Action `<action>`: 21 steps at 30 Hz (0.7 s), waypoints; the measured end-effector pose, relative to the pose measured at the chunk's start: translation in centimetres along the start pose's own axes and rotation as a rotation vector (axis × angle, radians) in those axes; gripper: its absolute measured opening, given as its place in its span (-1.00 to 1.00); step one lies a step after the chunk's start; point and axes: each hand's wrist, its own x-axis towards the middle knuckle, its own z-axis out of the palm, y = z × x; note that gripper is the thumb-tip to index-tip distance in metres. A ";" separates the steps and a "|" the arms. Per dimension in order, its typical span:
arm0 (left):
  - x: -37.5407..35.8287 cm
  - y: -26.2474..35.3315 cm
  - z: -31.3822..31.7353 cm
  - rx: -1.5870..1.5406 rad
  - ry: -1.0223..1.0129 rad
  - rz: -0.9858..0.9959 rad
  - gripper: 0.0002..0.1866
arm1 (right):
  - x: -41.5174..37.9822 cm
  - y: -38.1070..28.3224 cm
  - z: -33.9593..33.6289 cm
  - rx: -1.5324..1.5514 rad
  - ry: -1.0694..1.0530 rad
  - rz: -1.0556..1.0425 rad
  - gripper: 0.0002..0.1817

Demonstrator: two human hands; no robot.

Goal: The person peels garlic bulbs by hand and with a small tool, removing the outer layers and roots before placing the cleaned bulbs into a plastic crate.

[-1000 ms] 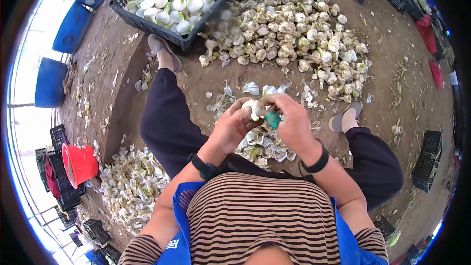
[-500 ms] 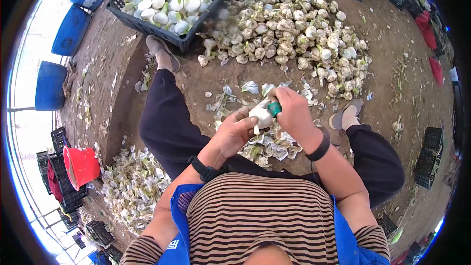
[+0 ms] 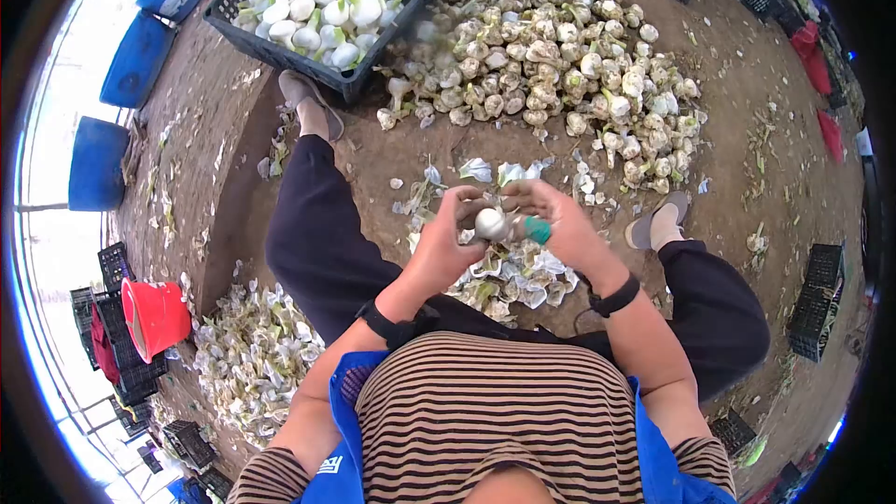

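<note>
A white garlic bulb (image 3: 491, 223) is held in front of my body, between my two hands. My left hand (image 3: 455, 235) curls its fingers and thumb round the bulb's left side. On the right side my right hand (image 3: 553, 221) is bent towards the bulb, blurred, with green tape (image 3: 537, 230) on a finger; whether it grips anything is unclear. Loose garlic skins (image 3: 523, 278) lie on the ground below the hands. Beyond them is a large heap of unpeeled garlic bulbs (image 3: 541, 61). Cleaned white bulbs (image 3: 322, 0) fill a black crate (image 3: 347, 82) at the upper left.
A red bucket (image 3: 161, 319) stands at the left by stacked black crates. Blue barrels (image 3: 97, 163) line the left edge. Another skin pile (image 3: 252, 355) lies beside my left leg. More black crates (image 3: 818, 301) stand at the right. My feet rest either side of the skins.
The bulb has turned, and its pale round end now faces up. My right hand has shifted slightly right and its fingers have loosened from the bulb's neck.
</note>
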 end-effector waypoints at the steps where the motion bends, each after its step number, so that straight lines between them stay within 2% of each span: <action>1: 0.1 0.2 0.2 0.300 0.016 0.104 -0.32 | 0.1 -0.4 0.3 0.135 0.020 -0.023 -0.71; 2: 0.4 -0.6 0.2 0.495 0.020 0.147 -0.27 | 0.5 -0.3 0.0 -0.235 0.020 -0.108 -0.74; 3: 0.6 -0.6 0.1 0.584 0.019 0.157 -0.27 | 1.0 0.5 0.1 -0.295 0.067 -0.146 -0.77; 5: 0.8 -0.1 -0.3 0.435 -0.006 0.128 -0.28 | 1.9 1.3 0.1 -0.220 0.152 -0.004 -0.80; 6: 1.0 0.2 -0.6 0.312 -0.010 0.102 -0.28 | 2.5 2.1 0.0 -0.215 0.143 -0.029 -0.80; 7: 1.3 0.3 -0.7 0.183 -0.021 0.075 -0.29 | 3.1 3.3 -0.2 -0.204 0.191 0.057 -0.79; 8: 1.7 1.0 -0.6 -0.060 -0.001 -0.036 -0.40 | 3.5 4.8 -0.4 -0.195 0.241 0.148 -0.78; 9: 2.3 1.4 -1.1 -0.056 0.000 -0.024 -0.40 | 3.7 7.0 -0.3 -0.198 0.245 0.136 -0.78; 11: 4.4 2.0 -2.1 -0.695 0.022 -0.321 -0.55 | 4.1 11.5 -0.4 -0.654 0.172 0.059 -0.75; 13: 8.1 -0.6 -3.5 -0.872 0.139 -0.481 -0.69 | 4.1 12.9 -0.5 -0.684 0.060 0.120 -0.66; 15: 12.4 -0.7 -6.1 -0.934 0.182 -0.486 -0.75 | 5.3 16.6 -0.7 -0.697 0.076 0.201 -0.61; 16: 15.2 1.3 -7.5 -0.862 0.273 -0.418 -0.74 | 5.7 17.4 -1.0 -0.673 0.052 0.172 -0.62; 17: 19.9 0.2 -10.9 -1.128 0.190 -0.222 -0.74 | 5.3 18.1 -1.0 -0.643 0.024 0.160 -0.62; 18: 22.0 3.7 -13.3 -1.005 0.211 -0.060 -0.72 | 6.0 17.8 -1.2 -0.654 0.021 0.214 -0.66; 19: 23.9 7.6 -15.3 -0.980 0.285 0.066 -0.68 | 6.6 19.4 -1.6 -0.685 0.072 0.154 -0.72; 20: 25.6 11.3 -17.1 -1.071 0.384 0.157 -0.63 | 7.6 18.5 -2.0 -0.671 0.098 0.198 -0.63; 21: 26.8 14.7 -18.1 -1.235 0.545 0.204 -0.57 | 8.7 20.3 -2.7 -0.624 0.202 0.124 -0.60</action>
